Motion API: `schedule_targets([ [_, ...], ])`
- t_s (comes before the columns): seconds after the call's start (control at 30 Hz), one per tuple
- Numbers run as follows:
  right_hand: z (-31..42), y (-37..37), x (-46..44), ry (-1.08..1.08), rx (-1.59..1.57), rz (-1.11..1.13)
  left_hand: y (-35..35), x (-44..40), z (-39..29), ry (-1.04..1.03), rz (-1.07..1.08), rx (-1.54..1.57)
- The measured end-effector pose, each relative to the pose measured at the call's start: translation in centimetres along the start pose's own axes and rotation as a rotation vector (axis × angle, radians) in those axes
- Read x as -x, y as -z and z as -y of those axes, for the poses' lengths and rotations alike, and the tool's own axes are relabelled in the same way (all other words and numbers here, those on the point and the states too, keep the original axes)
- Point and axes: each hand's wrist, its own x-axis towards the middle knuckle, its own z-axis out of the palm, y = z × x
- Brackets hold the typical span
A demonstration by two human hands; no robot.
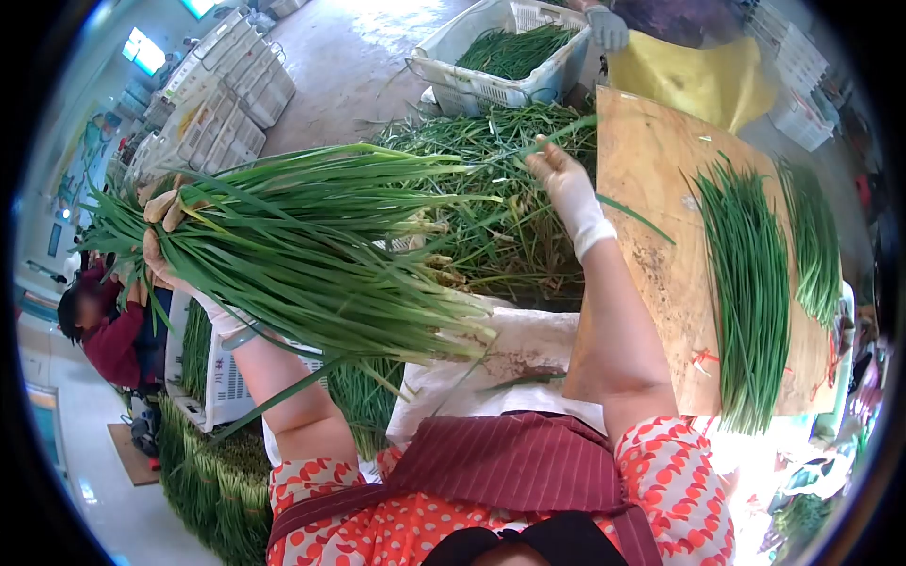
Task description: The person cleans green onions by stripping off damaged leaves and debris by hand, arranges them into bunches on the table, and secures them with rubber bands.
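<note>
My left hand (pixel 162 222), in a dirty pale glove, is closed around a big bunch of garlic chives (pixel 311 236). The leafy ends stick out past my fingers at the left, while the pale stem ends point right. My right hand (pixel 563 187), also gloved, is raised to the right of the bunch. Its fingers pinch a long green chive leaf (pixel 576 129). Below that hand lies a heap of loose, tangled chive leaves and trimmings (pixel 514 222). White sheeting (pixel 528 330) covers the area near my apron.
A wooden board (pixel 651 274) at the right bears two chive bundles (pixel 750 292). A white crate (pixel 543 90) with chives stands ahead, near another person's gloved hand (pixel 607 28). Bundled chives (pixel 212 481) stand at lower left. Another person (pixel 113 330) sits left, near stacked crates (pixel 222 90).
</note>
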Motion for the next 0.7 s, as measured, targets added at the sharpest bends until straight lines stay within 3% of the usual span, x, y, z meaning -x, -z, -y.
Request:
schedule_targets([
  [0.03, 0.5, -0.3, 1.1, 0.172, 0.251, -0.005, 0.1, 0.0, 0.0, 0.011, 0.025, 0.042],
  [0.07, 1.3, -0.4, 2.1, 0.294, 0.337, 0.186, 0.2, -0.1, 0.1, 0.009, 0.027, 0.043],
  [0.13, 2.9, -2.7, 3.8, 0.545, 0.603, 0.206, 0.5, 0.0, 0.3, -0.036, -0.021, -0.008],
  [0.2, 4.3, -4.5, 4.4, 0.7, 0.73, 0.155, 0.9, 0.1, 0.4, -0.043, -0.03, -0.032],
  [0.27, 3.3, -5.2, 3.7, 0.705, 0.672, 0.194, 1.5, 0.1, 0.2, -0.073, -0.039, -0.09],
  [0.33, 2.8, -5.5, 3.6, 0.238, 0.109, 0.318, 0.7, 0.0, 0.5, -0.121, -0.066, -0.122],
  [0.37, 2.3, -5.6, 3.6, -0.009, -0.25, 0.363, 0.2, 0.1, 0.9, -0.049, -0.017, -0.061],
  [0.43, 2.6, -5.7, 3.6, -0.021, -0.343, 0.336, 0.1, 0.2, 0.8, 0.027, 0.026, -0.059],
  [0.53, 3.7, -5.4, 3.8, -0.093, -0.501, 0.287, 0.7, 0.4, 0.0, -0.039, -0.046, -0.058],
  [0.6, 2.2, -3.9, 2.8, -0.162, -0.637, 0.121, 0.2, 0.6, 0.0, -0.031, -0.023, -0.008],
  [0.63, 1.6, -2.9, 2.5, -0.235, -0.531, 0.086, 0.0, 0.6, 0.0, -0.024, -0.001, 0.039],
  [0.67, 0.7, -2.0, 2.3, -0.247, -0.196, 0.043, 0.0, 0.7, -0.1, -0.029, -0.001, 0.036],
  [0.7, -1.7, -1.1, 2.0, -0.015, 0.182, -0.002, 0.0, 0.8, -0.4, -0.033, -0.001, 0.015],
])
